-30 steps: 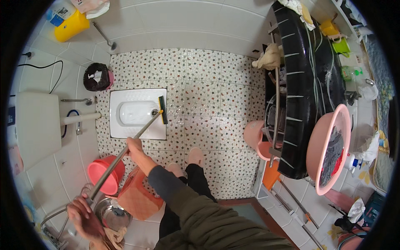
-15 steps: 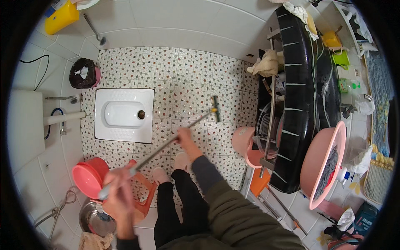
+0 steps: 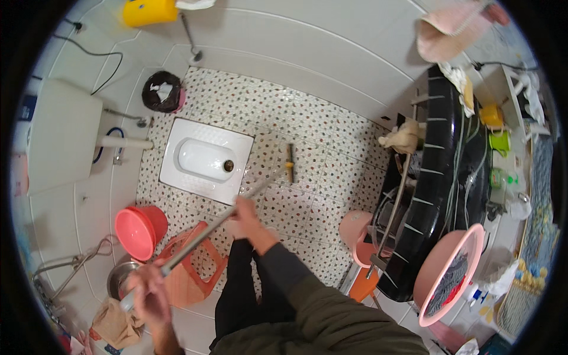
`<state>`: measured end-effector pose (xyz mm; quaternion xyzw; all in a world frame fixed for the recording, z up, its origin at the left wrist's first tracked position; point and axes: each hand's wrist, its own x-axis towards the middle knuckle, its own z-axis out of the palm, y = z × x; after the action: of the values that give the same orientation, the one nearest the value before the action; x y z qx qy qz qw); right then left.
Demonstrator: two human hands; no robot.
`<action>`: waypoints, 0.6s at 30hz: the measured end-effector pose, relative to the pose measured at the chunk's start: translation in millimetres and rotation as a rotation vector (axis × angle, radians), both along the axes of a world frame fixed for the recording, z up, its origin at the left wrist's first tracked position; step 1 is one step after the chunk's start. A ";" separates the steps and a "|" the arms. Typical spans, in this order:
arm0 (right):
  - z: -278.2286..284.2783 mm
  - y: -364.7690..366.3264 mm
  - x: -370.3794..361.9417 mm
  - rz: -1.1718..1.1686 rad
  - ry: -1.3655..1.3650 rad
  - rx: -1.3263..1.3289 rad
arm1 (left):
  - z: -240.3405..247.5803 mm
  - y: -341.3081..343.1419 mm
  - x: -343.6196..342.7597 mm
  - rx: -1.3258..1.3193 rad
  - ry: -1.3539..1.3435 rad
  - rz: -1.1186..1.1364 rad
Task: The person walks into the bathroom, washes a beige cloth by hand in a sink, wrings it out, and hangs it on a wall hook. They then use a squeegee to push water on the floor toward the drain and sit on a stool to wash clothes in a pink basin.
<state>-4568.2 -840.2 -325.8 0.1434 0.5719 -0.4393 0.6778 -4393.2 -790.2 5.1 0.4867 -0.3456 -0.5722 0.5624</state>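
Observation:
A long-handled floor squeegee runs slantwise across the view, its dark narrow head on the speckled tile floor to the right of the white squat toilet. My left hand is closed round the grey upper end of the pole at the lower left. Farther down the pole, my right hand grips it near the toilet's front corner. Both hands are slightly blurred.
A pink bucket and an orange-pink plastic stool stand at the left. By the far left wall is a black-lined bin. Along the right runs a black rack, with a pink basin of cloth beside it.
The squeegee head has moved left over the floor, closer to the toilet. Both hands keep their hold on the pole. The whole view has turned and shifted.

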 end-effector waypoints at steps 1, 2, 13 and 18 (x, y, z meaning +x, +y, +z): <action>-17.6 8.9 -23.3 0.095 0.074 0.097 | -18.6 -3.9 -10.7 0.034 0.033 0.013; -26.6 11.3 -39.9 0.192 0.155 0.190 | -37.8 -6.9 -15.3 0.088 0.067 0.013; 18.4 -98.1 180.7 0.258 -0.145 0.167 | 15.9 -71.0 100.3 -0.023 -0.287 0.095; 38.9 -117.7 161.9 0.341 -0.129 0.067 | 36.7 -79.1 86.6 -0.073 -0.355 0.119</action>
<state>-4406.4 -957.9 -286.9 0.0948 0.5574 -0.2886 0.7726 -4306.6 -869.3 41.8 0.5790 -0.4304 -0.4301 0.5427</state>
